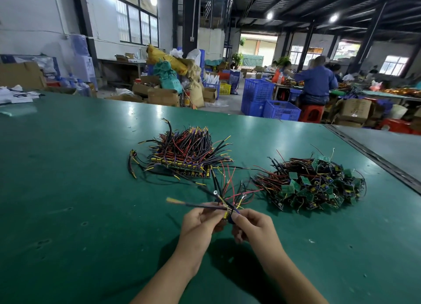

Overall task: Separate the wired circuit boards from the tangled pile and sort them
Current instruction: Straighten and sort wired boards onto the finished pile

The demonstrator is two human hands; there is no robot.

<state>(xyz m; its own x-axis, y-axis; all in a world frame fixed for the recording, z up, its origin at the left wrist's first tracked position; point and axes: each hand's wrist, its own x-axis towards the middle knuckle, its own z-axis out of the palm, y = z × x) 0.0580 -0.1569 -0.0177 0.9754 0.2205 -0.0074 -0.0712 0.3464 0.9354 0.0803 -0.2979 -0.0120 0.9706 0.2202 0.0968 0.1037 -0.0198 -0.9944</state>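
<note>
Over the green table (68, 189), my left hand (200, 224) and my right hand (252, 224) both pinch a small wired circuit board (229, 213). Its black, red and yellow wires fan up and away from my fingers. Beyond my hands, at the table's middle, lies a neat stack of boards (184, 158) with their wires all pointing away. To the right sits a tangled pile of green boards (314, 183) with red and black wires.
A metal strip (373, 158) runs along the table's right side. White papers (16, 94) lie at the far left corner. Past the far edge stand blue crates (268, 101), cardboard boxes and seated people at another bench.
</note>
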